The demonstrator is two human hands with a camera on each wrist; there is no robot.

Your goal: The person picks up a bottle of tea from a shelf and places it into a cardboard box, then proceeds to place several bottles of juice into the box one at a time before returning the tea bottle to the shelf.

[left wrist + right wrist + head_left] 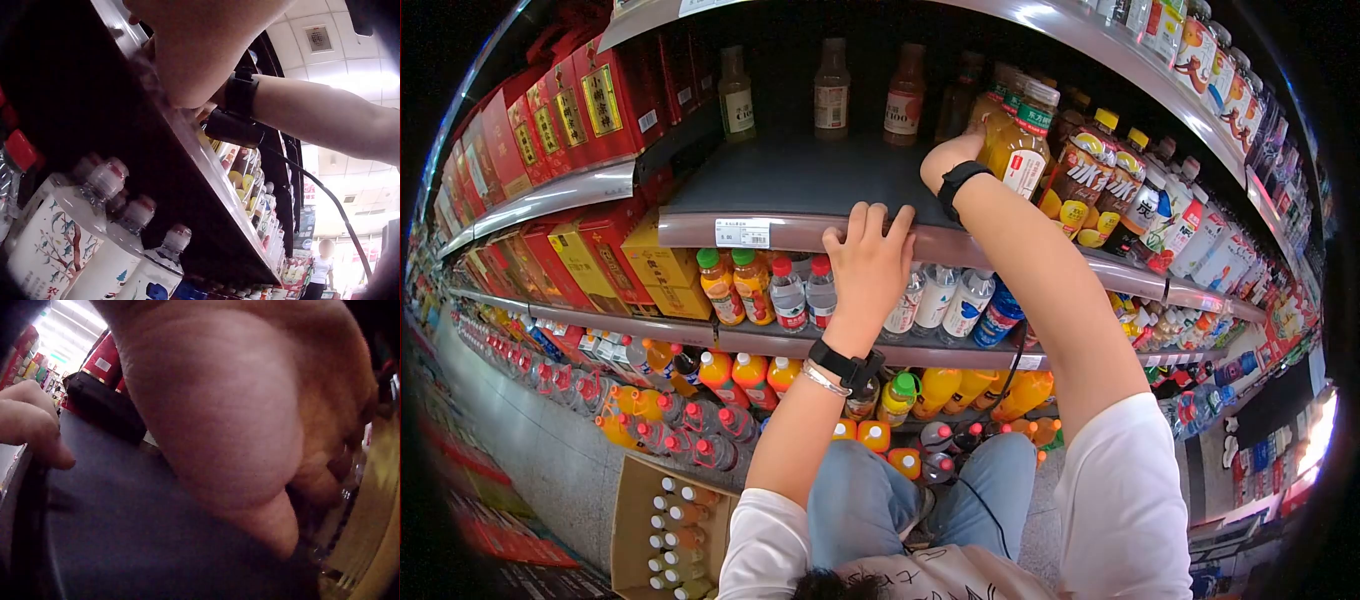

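My left hand (868,270) rests with spread fingers on the front edge of the dark shelf (800,185); in the right wrist view its bent fingers (53,447) lie over that edge. Further right, my right hand (952,158) reaches in against the left side of an amber bottle (1022,150) with a green-topped label. Its fingertips are hidden behind the bottles in the head view. Close up in the right wrist view, the right hand (219,406) has its thumb pointing down over the shelf, bottles (369,519) beside it; whether it grips one is unclear.
Separate bottles, including a labelled one (831,95), stand at the shelf's back. Dark-labelled bottles (1083,180) are packed at right, red boxes (605,95) at left. Lower shelves hold more drinks. An open carton (632,510) of bottles is on the floor. A person (320,275) stands far off.
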